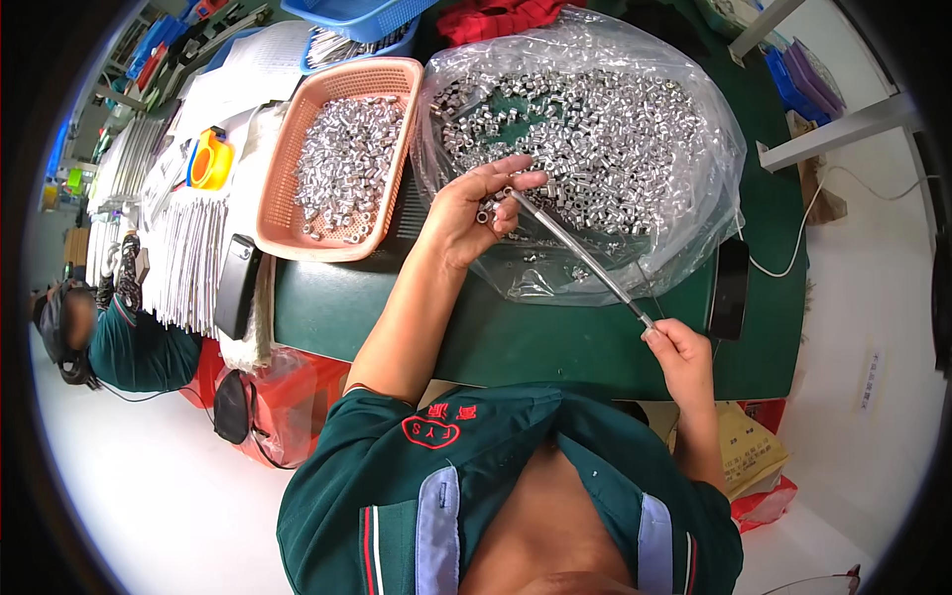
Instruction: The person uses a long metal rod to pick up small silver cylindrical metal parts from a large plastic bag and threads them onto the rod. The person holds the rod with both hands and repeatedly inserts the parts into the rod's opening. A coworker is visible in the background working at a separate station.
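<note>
The rod (585, 256) is gripped by the right hand (684, 359); rings (483, 216) are held in the left hand (458, 215), with the basket (319, 252) at its ten o'clock.

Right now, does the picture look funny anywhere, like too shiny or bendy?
In the head view: the clear plastic bag has shiny glare and its little metal pieces glint; the floor at lower left looks washed-out white; the green table bows at its right edge; the silver rod looks fairly sharp.
</note>
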